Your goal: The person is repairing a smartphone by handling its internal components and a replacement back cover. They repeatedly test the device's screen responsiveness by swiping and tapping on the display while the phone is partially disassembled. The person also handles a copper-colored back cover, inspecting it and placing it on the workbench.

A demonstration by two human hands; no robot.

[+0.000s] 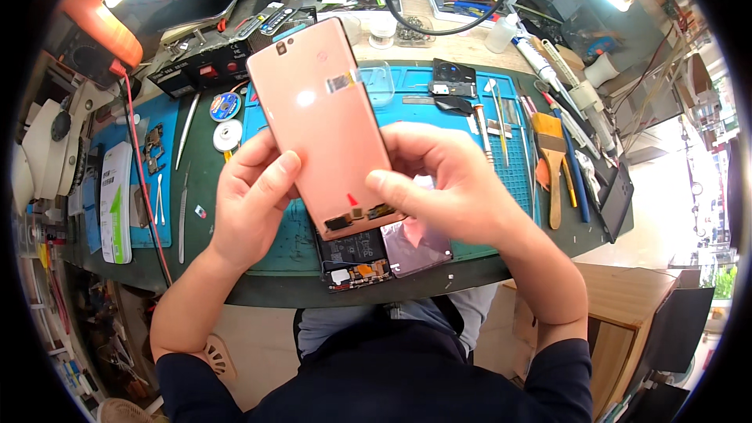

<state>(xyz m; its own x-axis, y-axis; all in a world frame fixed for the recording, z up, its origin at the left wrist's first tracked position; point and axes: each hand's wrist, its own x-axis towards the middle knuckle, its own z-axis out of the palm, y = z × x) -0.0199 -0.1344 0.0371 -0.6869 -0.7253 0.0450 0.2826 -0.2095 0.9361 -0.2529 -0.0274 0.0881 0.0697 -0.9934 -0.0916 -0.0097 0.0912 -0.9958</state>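
Between my two hands is a phone screen panel (325, 137), its coppery-pink back turned up, with a flex connector near the upper right and dark contacts along the bottom edge. My left hand (254, 200) grips its left edge, thumb on the face. On the lower right side, my right hand (442, 184) pinches it, thumb also on top. Beneath the panel's lower end an opened phone body (352, 257) shows its battery and circuit parts. Touching that body's right side is a shiny mauve phone part (421, 254), partly covered by the panel and my right hand.
A blue repair mat (305, 219) lies under the work. To its right are a wide brush (550, 141), screwdrivers and tweezers; a dark phone part (453, 77) sits behind. Cotton swabs (160, 196), a white box (117, 204) and a red cable (145, 188) are left.
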